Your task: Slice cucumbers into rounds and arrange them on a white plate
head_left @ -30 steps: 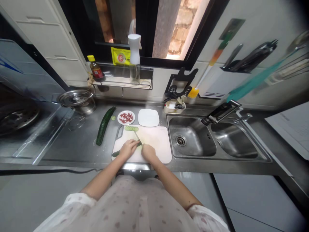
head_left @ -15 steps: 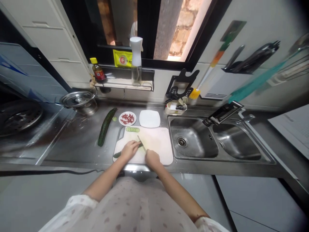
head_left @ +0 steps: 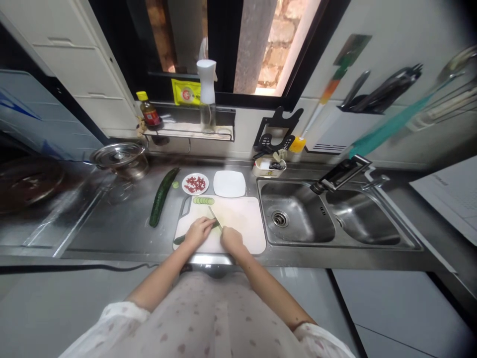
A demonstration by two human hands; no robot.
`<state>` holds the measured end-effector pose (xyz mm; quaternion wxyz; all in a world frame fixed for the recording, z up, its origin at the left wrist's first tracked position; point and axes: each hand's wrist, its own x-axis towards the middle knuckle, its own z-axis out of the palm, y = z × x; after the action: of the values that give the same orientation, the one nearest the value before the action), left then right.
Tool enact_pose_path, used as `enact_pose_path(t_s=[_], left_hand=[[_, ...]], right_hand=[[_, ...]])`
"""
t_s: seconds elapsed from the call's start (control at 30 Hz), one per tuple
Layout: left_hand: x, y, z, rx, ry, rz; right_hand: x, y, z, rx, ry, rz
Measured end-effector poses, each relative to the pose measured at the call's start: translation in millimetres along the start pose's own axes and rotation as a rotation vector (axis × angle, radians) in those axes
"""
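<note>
On the white cutting board point(head_left: 242, 223) lies a dark green cucumber point(head_left: 179, 240), slanting up to the right. My left hand point(head_left: 199, 231) is closed over its middle, so most of it is hidden. A knife point(head_left: 215, 218) is gripped in my right hand point(head_left: 231, 240), its narrow blade against the cucumber's right end, just beyond my left fingertips. Cucumber slices point(head_left: 203, 201) lie in an overlapping row at the board's far left edge. Left of the board rests a whole cucumber point(head_left: 164, 196), with a small cut piece point(head_left: 175, 184) by its far end.
Behind the board stand a plate of red chopped pieces point(head_left: 195, 184) and a white square plate point(head_left: 229, 184). The double sink point(head_left: 298, 238) adjoins the board's right side. A lidded steel pot point(head_left: 121, 159) stands at the back left. A shelf point(head_left: 186, 130) holds bottles.
The knife has shifted slightly left along the cucumber with my right hand, its blade now closer to my left fingers. The whole view has also moved a little.
</note>
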<state>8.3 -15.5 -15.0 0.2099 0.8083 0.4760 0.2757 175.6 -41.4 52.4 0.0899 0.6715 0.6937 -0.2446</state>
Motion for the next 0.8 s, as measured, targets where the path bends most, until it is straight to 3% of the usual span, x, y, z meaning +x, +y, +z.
enact_pose_path(t_s=[0.3, 0.8], left_hand=[[-1, -3, 2.1, 0.004, 0.004, -0.002], [-1, 1, 0.4, -0.001, 0.025, 0.003]], right_hand=[[-2, 0, 0, 0.018, -0.014, 0.016], [-39, 21, 18, -0.035, -0.051, 0.062]])
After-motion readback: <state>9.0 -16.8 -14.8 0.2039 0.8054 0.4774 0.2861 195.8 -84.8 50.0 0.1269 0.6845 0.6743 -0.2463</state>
